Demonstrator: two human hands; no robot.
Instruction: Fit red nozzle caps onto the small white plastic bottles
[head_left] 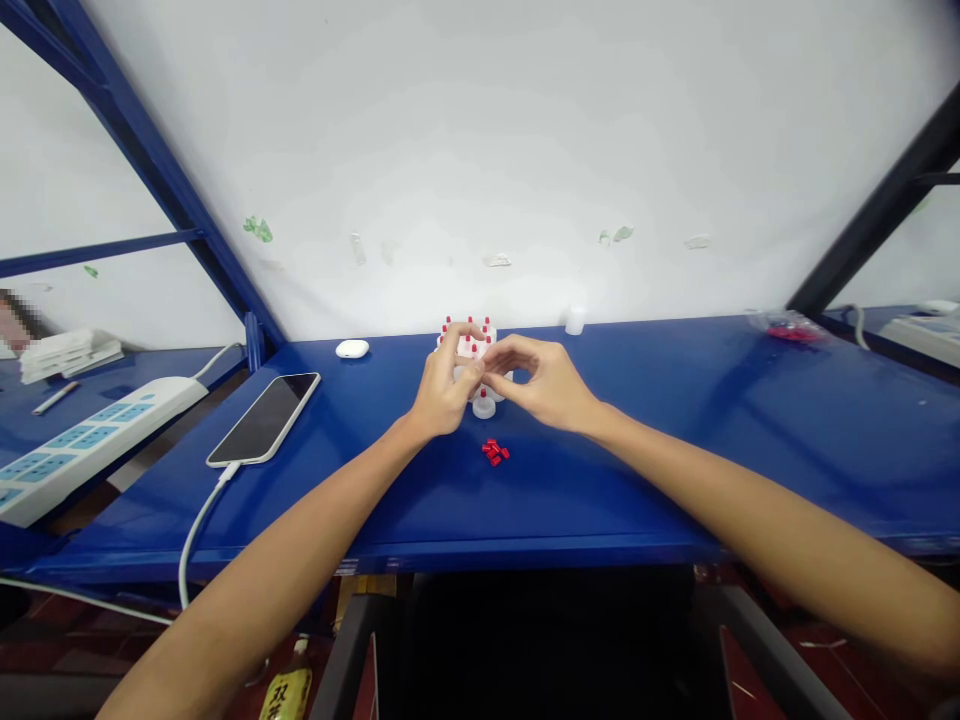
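My left hand (442, 390) and my right hand (555, 385) meet over the middle of the table, thumbs and fingertips pinched close together. Whatever lies between their fingertips is too small and too covered to make out. Behind and below them stands a cluster of translucent white nozzle lids (466, 347) with small red tips, partly hidden by my fingers. Nearest to me, just under the hands, one lid with a red tip (484, 406) sits upright. Several loose red caps (495, 453) lie in a small pile in front of it.
On the left, a phone (266, 420) lies plugged into a white cable, with a white earbud case (352, 349) beyond it. A white cylindrical cap (575, 320) stands near the wall. A plastic bag of red pieces (791, 328) is at the right. A power strip (90, 440) lies far left.
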